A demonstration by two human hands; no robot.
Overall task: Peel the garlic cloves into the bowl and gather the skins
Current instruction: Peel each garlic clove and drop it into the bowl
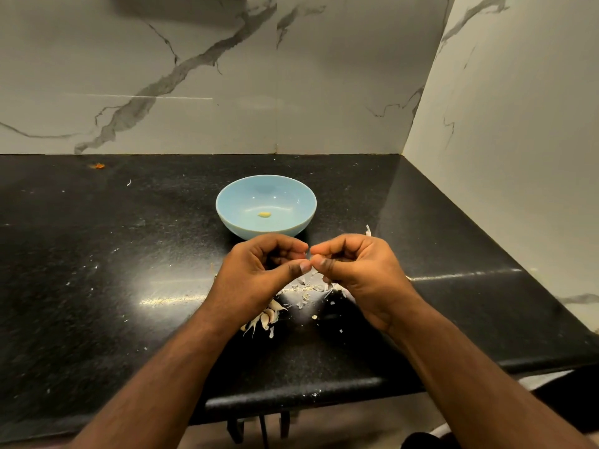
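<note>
My left hand and right hand curled, thumbs meeting, what they pinch hidden, counter edge near me, one peeled clove in one blue bowl, unpeeled cloves below my wrist, skins scattered.

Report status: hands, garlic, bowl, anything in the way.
Left hand and right hand curled together, pinching something hidden between the fingertips. One peeled clove in blue bowl. Unpeeled cloves and loose skins below hands. Nothing blocking the bowl.

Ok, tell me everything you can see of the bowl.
The bowl is pale blue, round and shallow, with a smooth glossy surface that looks ceramic or plastic. It stands upright on the black counter, near the back wall, just beyond both hands, which do not touch it. Inside lies one small yellowish peeled clove, near the middle of the bottom. Otherwise its inside looks bare.
</note>
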